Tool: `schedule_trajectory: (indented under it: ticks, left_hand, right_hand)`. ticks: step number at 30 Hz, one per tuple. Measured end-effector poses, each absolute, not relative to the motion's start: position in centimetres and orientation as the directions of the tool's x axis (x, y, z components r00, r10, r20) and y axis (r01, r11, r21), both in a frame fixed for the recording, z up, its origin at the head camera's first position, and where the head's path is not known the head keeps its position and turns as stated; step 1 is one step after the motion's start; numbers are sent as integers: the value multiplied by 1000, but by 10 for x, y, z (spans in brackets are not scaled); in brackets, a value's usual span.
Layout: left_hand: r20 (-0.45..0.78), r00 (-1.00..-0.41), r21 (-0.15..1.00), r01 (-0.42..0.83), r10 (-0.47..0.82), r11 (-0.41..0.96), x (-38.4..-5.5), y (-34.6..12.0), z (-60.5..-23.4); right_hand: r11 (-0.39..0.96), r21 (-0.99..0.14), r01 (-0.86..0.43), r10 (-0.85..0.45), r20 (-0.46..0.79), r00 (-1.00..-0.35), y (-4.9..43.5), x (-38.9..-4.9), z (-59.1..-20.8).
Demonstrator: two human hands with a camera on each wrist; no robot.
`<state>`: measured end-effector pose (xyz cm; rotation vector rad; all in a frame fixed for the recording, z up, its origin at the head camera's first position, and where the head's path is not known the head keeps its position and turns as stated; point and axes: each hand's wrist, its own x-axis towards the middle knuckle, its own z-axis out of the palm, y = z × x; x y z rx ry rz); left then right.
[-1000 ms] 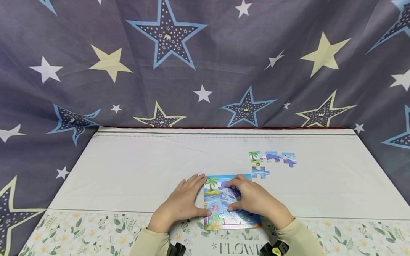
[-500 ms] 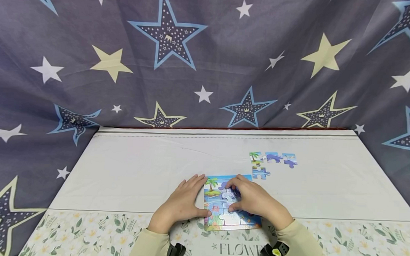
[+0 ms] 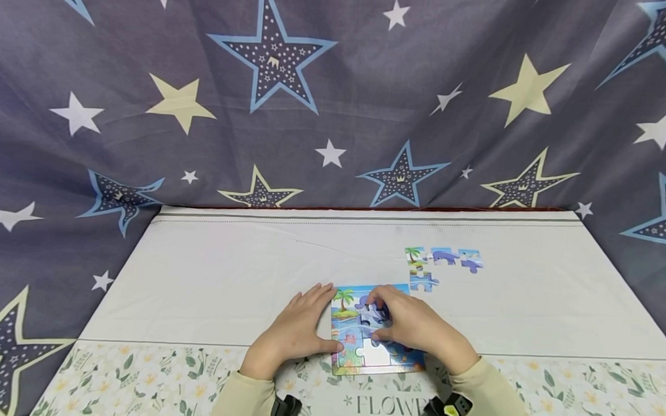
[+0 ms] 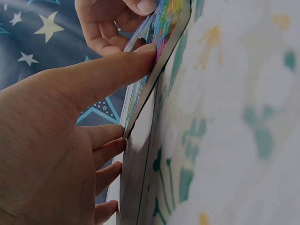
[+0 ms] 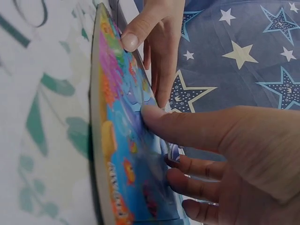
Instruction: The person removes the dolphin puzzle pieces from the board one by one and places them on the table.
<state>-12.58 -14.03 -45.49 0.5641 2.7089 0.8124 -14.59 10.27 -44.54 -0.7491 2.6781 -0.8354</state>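
Left hand (image 3: 294,330) braced flat against the jigsaw board (image 3: 372,354), thumb on its near-left edge. Right hand (image 3: 411,326) pinching a puzzle piece (image 3: 374,313) at the board's middle. Apparently mid-seating; next, probably aligning tabs and pressing down. Loose pieces (image 3: 441,262) beyond, on the white tablecloth (image 3: 241,272).

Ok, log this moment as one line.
left hand: steadies puzzle board edge | right hand: pinches puzzle piece | loose pieces: beyond board

Two bare hands, left hand (image 3: 290,332) and right hand (image 3: 417,326), in beige long sleeves (image 3: 492,395), each wrist wearing a small black camera (image 3: 446,408).
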Motion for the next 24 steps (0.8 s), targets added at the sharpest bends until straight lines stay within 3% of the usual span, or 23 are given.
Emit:
schedule_trajectory:
  ticks: [24]
  left_hand:
    - [-143,-892,559,286,430,779,-126,-140,-454]
  right_hand:
    - [551,-705,-447,-620,13,-785,116,-152,-438]
